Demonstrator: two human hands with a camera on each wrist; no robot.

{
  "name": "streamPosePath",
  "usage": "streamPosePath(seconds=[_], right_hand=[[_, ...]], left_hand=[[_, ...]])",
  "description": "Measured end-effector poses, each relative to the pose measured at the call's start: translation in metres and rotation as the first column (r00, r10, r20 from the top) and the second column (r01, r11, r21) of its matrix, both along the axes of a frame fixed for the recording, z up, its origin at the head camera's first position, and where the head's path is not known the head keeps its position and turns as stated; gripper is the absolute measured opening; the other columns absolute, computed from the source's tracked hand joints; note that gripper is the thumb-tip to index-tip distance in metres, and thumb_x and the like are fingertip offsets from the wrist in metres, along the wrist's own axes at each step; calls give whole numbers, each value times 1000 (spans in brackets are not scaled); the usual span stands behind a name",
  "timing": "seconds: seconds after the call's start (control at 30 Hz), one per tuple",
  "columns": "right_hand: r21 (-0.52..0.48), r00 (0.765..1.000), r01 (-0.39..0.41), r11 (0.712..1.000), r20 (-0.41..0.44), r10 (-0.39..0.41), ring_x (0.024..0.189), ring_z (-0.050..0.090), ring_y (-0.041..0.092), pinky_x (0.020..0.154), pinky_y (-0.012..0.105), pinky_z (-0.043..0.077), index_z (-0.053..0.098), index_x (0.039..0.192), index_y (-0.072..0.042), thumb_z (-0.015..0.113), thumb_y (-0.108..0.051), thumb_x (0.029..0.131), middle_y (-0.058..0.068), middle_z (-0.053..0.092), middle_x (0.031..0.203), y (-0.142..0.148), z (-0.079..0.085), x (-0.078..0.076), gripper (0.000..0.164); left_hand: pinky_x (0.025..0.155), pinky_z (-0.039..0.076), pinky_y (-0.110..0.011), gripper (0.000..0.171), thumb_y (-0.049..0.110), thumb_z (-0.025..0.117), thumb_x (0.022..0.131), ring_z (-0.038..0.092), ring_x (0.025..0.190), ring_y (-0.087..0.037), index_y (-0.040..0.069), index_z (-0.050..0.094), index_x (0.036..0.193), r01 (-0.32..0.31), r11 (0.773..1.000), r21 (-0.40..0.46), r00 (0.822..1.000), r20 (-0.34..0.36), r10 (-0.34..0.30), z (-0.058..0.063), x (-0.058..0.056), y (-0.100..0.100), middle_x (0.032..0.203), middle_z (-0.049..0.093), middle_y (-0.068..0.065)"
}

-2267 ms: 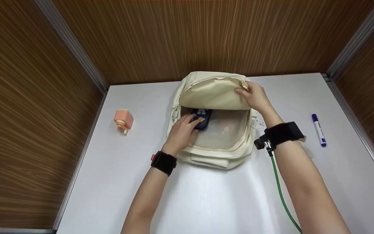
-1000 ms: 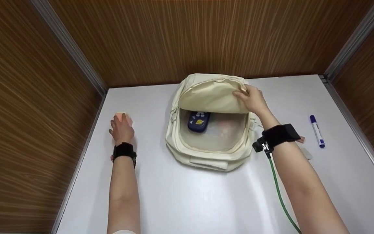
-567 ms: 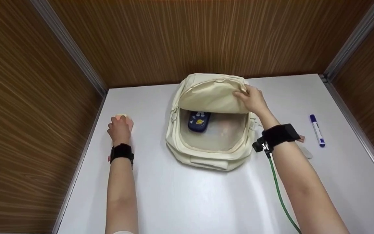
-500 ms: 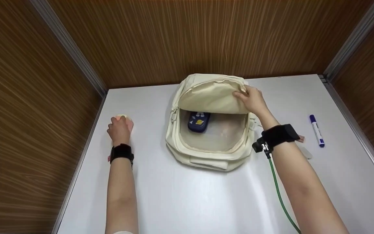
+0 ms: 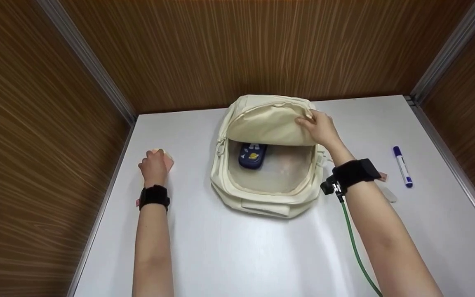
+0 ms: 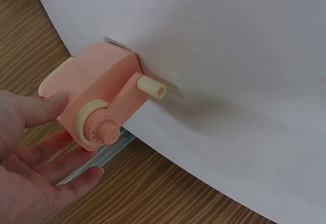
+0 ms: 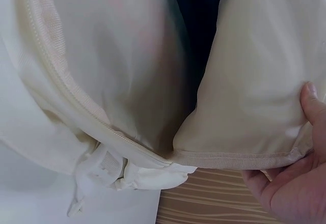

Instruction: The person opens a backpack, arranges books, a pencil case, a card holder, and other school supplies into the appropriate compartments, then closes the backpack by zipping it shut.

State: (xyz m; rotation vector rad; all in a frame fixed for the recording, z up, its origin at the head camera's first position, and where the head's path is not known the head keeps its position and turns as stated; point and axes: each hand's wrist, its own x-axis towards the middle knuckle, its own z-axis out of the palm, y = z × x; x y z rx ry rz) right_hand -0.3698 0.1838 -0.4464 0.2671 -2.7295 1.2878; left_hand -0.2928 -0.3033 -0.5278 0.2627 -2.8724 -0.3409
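At the left of the table my left hand (image 5: 154, 167) grips a pink and cream hand-crank pencil sharpener (image 6: 102, 81). Thumb and fingers hold its body from either side, and its crank handle (image 6: 152, 87) points away from the palm. A cream backpack (image 5: 262, 198) lies mid-table with its front flap (image 5: 268, 123) raised. My right hand (image 5: 322, 128) pinches that flap by its right edge, thumb on the inner lining. Inside the bag lies a dark blue pencil case (image 5: 252, 156) with a planet print, its top end hidden under the flap.
A blue-and-white marker (image 5: 403, 166) lies on the right of the table (image 5: 241, 255). Beside my right forearm, a small pinkish piece (image 5: 382, 176) and a pale flat object (image 5: 388, 194) are partly hidden. Wood-grain panels (image 5: 237, 49) close off the back and sides; a green cable (image 5: 355, 243) hangs from the right wristband.
My left hand has left the pencil case in the bag, gone left and taken hold of the pencil sharpener, which has just shifted slightly right. My right hand keeps holding the flap.
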Motion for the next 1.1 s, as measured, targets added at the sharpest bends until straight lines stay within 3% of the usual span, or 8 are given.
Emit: streamPosePath(seconds=[0.4, 0.47, 0.6, 0.77, 0.9, 1.1], right_hand=[[-1, 1000, 0, 1000, -7, 0, 89, 52, 28, 82, 44, 41, 61, 95, 0, 68, -34, 93, 17, 63, 96, -1, 1, -1, 35], [2, 1000, -5, 1000, -2, 5, 92, 52, 29, 84, 45, 41, 62, 97, 1, 68, -33, 93, 18, 64, 99, -1, 1, -1, 35], [13, 1000, -8, 1000, 5, 8, 96, 54, 30, 87, 47, 41, 62, 99, 1, 68, -34, 93, 19, 65, 104, -1, 1, -1, 35], [17, 1000, -6, 1000, 8, 6, 98, 55, 31, 88, 48, 41, 62, 100, 0, 68, -35, 93, 20, 66, 106, 0, 2, -2, 36], [13, 1000, -14, 1000, 6, 14, 97, 55, 31, 88, 47, 41, 62, 100, 1, 67, -34, 93, 20, 65, 106, 0, 2, -3, 36], [12, 1000, -17, 1000, -12, 17, 92, 53, 29, 84, 46, 41, 61, 97, 1, 68, -33, 93, 19, 64, 100, -2, 2, -2, 34]], left_hand=[[67, 51, -59, 17, -11, 53, 89, 61, 80, -51, -5, 64, 101, 50, 998, 47, 998, 26, -51, 11, 14, 14, 92, 58, -32], [67, 51, -58, 19, -11, 57, 86, 61, 80, -51, -5, 63, 103, 42, 998, 49, 997, 59, -45, 14, 18, 17, 94, 58, -30], [67, 52, -59, 39, -8, 64, 82, 60, 86, -51, -2, 61, 120, 33, 997, 75, 985, 169, -45, 23, 25, 22, 104, 56, -32], [76, 48, -64, 45, 0, 62, 87, 56, 96, -51, 3, 59, 132, 44, 994, 104, 959, 273, -72, 28, 30, 27, 113, 55, -35], [77, 50, -61, 42, 2, 60, 90, 58, 95, -49, 3, 59, 132, 49, 989, 140, 965, 248, -83, 27, 30, 29, 114, 55, -33], [70, 54, -51, 47, -2, 69, 85, 63, 84, -45, 2, 60, 131, 91, 984, 153, 975, 189, -120, 25, 32, 35, 115, 50, -34]])
